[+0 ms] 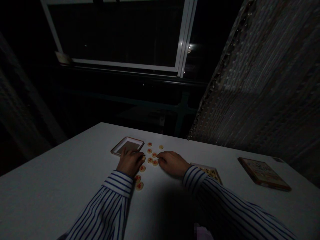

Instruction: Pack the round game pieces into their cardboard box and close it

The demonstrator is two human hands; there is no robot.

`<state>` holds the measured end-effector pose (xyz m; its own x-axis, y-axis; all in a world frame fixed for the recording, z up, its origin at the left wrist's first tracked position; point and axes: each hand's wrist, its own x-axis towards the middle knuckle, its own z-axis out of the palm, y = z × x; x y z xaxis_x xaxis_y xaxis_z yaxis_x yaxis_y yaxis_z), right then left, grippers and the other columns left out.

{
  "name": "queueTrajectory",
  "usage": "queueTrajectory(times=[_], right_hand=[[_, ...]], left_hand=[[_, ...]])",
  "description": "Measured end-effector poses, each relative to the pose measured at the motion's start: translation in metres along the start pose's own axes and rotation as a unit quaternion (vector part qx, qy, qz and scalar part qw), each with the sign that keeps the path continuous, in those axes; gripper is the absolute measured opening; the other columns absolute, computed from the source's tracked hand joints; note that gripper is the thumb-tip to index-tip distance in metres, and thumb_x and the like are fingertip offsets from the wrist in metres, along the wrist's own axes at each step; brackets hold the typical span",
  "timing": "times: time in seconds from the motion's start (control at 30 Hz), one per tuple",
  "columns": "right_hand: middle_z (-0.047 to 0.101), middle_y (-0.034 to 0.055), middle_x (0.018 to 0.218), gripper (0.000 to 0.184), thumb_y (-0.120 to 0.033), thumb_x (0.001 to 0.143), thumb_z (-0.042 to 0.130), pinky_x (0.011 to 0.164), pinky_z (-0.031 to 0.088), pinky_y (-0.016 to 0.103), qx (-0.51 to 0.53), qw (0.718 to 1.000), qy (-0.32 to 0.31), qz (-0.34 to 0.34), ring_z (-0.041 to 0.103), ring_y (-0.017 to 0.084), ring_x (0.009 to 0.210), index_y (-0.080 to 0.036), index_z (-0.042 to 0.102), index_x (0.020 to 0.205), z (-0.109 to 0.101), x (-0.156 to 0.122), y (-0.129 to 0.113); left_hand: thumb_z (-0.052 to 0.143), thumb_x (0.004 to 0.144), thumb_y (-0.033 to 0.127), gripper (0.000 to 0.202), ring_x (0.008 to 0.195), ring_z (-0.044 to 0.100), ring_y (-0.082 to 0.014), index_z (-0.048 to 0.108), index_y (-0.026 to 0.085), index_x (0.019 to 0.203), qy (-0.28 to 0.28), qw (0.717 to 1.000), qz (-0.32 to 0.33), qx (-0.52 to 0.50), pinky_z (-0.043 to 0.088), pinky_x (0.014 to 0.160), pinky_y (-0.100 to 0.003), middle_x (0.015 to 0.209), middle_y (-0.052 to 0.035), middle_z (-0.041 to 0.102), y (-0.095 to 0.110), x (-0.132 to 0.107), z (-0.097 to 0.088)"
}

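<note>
Several small round cream game pieces [150,151] with red marks lie scattered on a white table [62,186]. My left hand [130,162] rests knuckles up among them, fingers curled, beside an open shallow box [127,146]. My right hand [172,163] lies just right of the pieces, its fingertips pinched at one piece [155,162]. Two more pieces [138,182] sit near my left cuff. Both sleeves are white with blue stripes.
A second flat tray with pieces [211,172] lies by my right wrist. A reddish box lid [263,173] sits at the table's right. A dark window [117,33] is behind, and a patterned curtain [262,83] hangs at right. The room is dim.
</note>
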<state>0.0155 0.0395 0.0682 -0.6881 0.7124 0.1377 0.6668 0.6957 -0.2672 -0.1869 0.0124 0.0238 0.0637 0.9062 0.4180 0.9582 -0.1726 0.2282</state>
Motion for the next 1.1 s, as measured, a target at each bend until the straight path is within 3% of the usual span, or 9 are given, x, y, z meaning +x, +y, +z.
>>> queueTrajectory(times=[0.3, 0.5, 0.73, 1.1], right_hand=[[0.058, 0.0062, 0.109, 0.036, -0.027, 0.08, 0.038, 0.085, 0.036, 0.027, 0.025, 0.999, 0.003, 0.027, 0.052, 0.018, 0.101, -0.019, 0.054, 0.111, -0.007, -0.008, 0.0], [0.062, 0.006, 0.099, 0.036, -0.028, 0.079, 0.039, 0.079, 0.038, 0.026, 0.054, 0.998, 0.022, 0.023, 0.056, 0.018, 0.091, -0.018, 0.054, 0.111, -0.012, -0.015, 0.007], [0.062, 0.0069, 0.099, 0.036, -0.028, 0.078, 0.042, 0.08, 0.038, 0.026, 0.09, 0.995, 0.043, 0.026, 0.056, 0.017, 0.088, -0.017, 0.054, 0.111, -0.023, -0.031, 0.011], [0.06, 0.007, 0.104, 0.036, -0.029, 0.077, 0.045, 0.084, 0.039, 0.029, 0.112, 0.99, 0.084, 0.029, 0.055, 0.017, 0.091, -0.016, 0.054, 0.11, -0.04, -0.065, 0.023]], left_hand=[[0.047, 0.074, 0.038, 0.032, 0.099, 0.052, -0.024, 0.059, 0.021, 0.098, 0.03, 0.999, 0.017, -0.025, 0.02, 0.097, -0.053, 0.101, -0.0085, 0.062, 0.002, 0.0, -0.008], [0.046, 0.076, 0.038, 0.034, 0.099, 0.052, -0.0244, 0.057, 0.021, 0.103, 0.039, 0.997, 0.037, -0.05, 0.025, 0.095, -0.052, 0.102, -0.0089, 0.062, 0.009, -0.002, -0.01], [0.046, 0.077, 0.036, 0.03, 0.096, 0.054, -0.0226, 0.057, 0.022, 0.101, 0.079, 0.992, 0.058, -0.074, 0.033, 0.092, -0.046, 0.099, -0.0062, 0.062, 0.031, -0.006, -0.015], [0.049, 0.076, 0.031, 0.029, 0.096, 0.054, -0.021, 0.055, 0.021, 0.103, 0.081, 0.986, 0.119, -0.081, 0.032, 0.093, -0.047, 0.099, -0.0056, 0.063, 0.07, -0.013, -0.01]])
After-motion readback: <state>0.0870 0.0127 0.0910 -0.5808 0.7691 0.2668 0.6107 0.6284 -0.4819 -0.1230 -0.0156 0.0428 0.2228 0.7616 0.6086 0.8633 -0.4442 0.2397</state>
